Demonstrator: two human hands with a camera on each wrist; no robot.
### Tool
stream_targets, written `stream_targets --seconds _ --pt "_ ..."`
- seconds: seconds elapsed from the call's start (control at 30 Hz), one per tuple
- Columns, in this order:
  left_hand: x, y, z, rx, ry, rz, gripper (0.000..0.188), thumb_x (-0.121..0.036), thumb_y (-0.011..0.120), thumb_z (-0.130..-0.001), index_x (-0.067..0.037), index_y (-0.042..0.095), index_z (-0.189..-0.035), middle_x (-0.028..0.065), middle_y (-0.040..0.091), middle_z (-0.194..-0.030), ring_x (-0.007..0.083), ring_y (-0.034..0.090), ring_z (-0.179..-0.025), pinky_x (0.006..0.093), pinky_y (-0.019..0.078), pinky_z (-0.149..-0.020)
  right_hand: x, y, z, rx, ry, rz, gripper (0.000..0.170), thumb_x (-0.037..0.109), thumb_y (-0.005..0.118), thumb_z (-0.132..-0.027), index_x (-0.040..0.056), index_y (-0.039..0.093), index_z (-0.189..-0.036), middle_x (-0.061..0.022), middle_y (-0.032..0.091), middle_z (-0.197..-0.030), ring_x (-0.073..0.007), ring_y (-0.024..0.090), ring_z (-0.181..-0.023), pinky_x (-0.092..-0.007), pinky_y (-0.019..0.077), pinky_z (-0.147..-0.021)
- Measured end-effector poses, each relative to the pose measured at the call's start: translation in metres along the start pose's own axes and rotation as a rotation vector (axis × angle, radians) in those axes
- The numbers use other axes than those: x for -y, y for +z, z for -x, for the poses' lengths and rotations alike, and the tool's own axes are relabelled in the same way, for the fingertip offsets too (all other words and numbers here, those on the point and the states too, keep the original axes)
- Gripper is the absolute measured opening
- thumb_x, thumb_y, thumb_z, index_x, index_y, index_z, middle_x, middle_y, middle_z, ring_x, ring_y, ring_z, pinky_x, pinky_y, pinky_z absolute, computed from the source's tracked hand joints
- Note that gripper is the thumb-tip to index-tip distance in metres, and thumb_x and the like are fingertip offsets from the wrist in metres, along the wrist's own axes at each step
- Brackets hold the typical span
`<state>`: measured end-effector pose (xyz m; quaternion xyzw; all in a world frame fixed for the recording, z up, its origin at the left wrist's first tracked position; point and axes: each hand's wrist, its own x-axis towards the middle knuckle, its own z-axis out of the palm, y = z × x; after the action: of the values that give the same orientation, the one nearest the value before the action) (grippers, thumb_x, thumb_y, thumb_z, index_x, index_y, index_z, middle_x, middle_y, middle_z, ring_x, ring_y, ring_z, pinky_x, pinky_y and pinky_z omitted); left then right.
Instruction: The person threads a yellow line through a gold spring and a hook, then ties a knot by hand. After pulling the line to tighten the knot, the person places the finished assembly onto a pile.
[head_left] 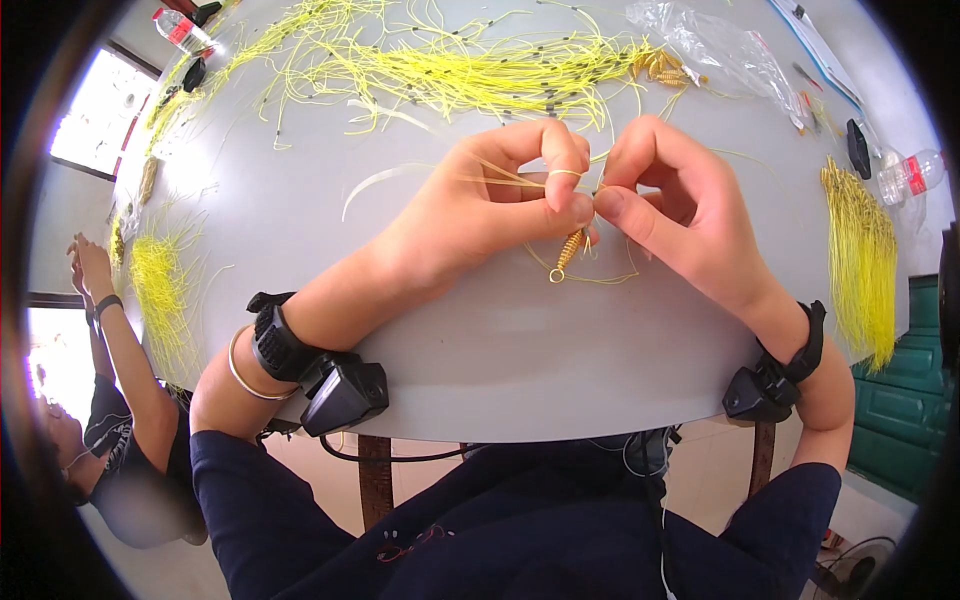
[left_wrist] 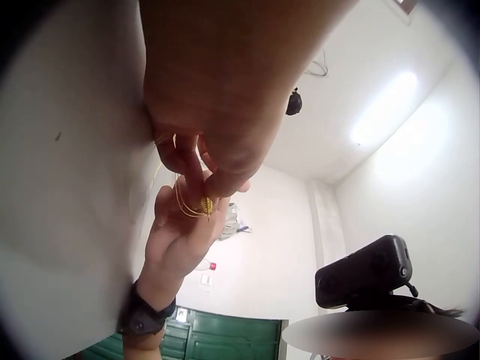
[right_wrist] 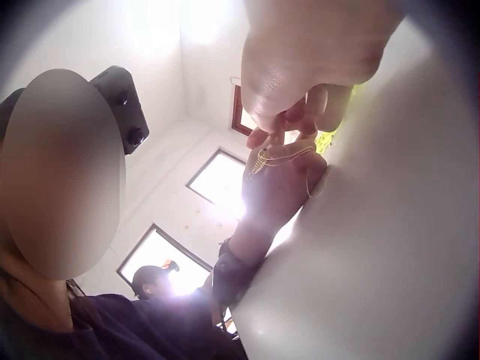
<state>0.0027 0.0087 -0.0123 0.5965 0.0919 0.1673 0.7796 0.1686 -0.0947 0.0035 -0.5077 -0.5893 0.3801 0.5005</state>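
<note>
Over the table, my left hand (head_left: pixel 490 195) pinches a small gold wire coil (head_left: pixel 570 250) between thumb and fingers. The coil tapers and hangs downward, with a round ring at its lower end. Pale yellow line crosses the left fingers, and one turn lies around a fingertip. Close beside it, my right hand (head_left: pixel 690 215) pinches the line between thumb and forefinger, its thumb tip almost meeting the left one. A thin loop of line hangs below both hands. In the left wrist view the coil (left_wrist: pixel 207 204) shows beneath the fingertips; the right wrist view shows the coil (right_wrist: pixel 259 161) against the left hand.
A tangle of yellow lines (head_left: pixel 450 70) with gold coils (head_left: pixel 660 67) spreads along the far side. Clear plastic bags (head_left: pixel 720 45) lie behind. A yellow-line bundle (head_left: pixel 865 270) hangs over the right edge, near a bottle (head_left: pixel 912 177). Another person (head_left: pixel 130 410) works at left beside more line (head_left: pixel 165 290).
</note>
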Motion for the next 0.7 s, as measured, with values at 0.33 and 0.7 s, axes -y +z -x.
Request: stream_targets --seconds 0.33,0.7 --pt "-0.0039 0.0056 0.0004 -0.063 -0.001 0.058 0.024 0.001 0.053 -0.085 -0.013 0.039 -0.071 -0.0012 0.042 -0.099 0.0050 0.051 -0.084 0.0211 0.0472 -0.075 -0.0046 -0.0006 -0.0004 -0.044 -0.090 0.089 0.009 0.005 0.062 -0.081 0.0048 0.053 -0.080 0.0019 0.056 -0.073 -0.0029 0.052 -0.068 -0.0173 0.0373 -0.050" --pt "0.0002 0.0006 -0.0004 -0.032 0.044 0.096 0.025 0.001 0.051 -0.086 -0.014 0.042 -0.068 -0.0014 0.043 -0.097 0.0042 0.050 -0.082 0.0205 0.0455 -0.076 0.0006 -0.0041 0.0000 0.003 0.019 -0.052 0.013 0.016 0.058 -0.087 0.0039 0.056 -0.082 0.0031 0.054 -0.077 -0.0024 0.047 -0.070 -0.0181 0.0372 -0.056"
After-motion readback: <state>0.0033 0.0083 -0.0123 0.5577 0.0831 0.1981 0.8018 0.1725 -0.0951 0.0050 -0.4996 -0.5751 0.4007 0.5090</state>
